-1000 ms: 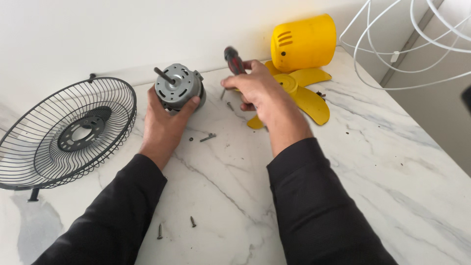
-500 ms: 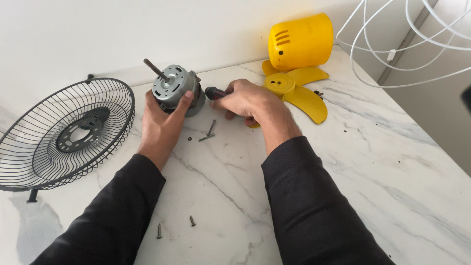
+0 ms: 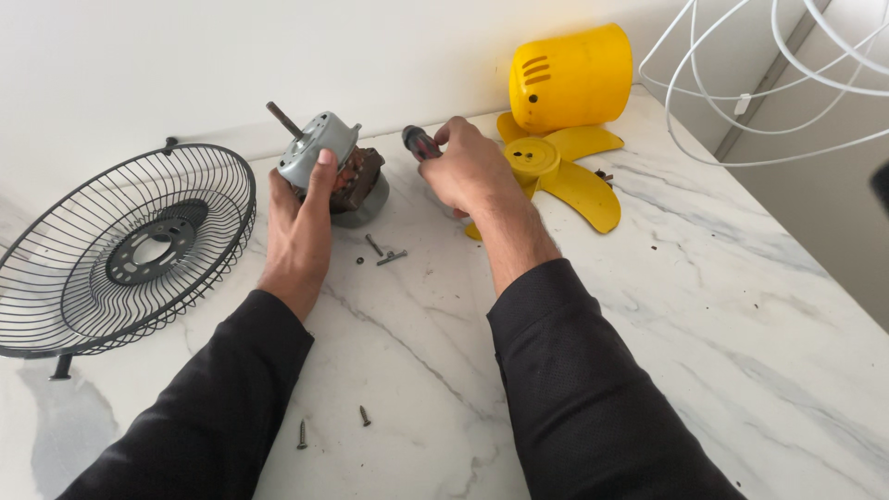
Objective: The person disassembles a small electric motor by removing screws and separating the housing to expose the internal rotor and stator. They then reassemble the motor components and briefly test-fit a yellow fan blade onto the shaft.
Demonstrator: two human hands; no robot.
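Observation:
My left hand [image 3: 301, 218] grips a grey metal fan motor [image 3: 329, 167] with copper windings, tilted so its shaft points up and to the left. My right hand [image 3: 472, 171] is closed around a screwdriver [image 3: 419, 143] with a dark red and black handle, held just to the right of the motor. The screwdriver's tip is hidden behind the hand. A long bolt and small screws [image 3: 380, 252] lie on the marble table [image 3: 704, 324] just below the motor.
A black wire fan guard [image 3: 120, 250] leans at the left. A yellow fan blade [image 3: 556, 171] and a yellow motor housing [image 3: 569, 79] lie behind my right hand. A white wire guard [image 3: 787, 83] sits at the top right. Two screws [image 3: 333, 426] lie near my sleeves.
My left hand has tipped the motor over to the left. My right hand has drawn the screwdriver back from the motor to a spot just right of it.

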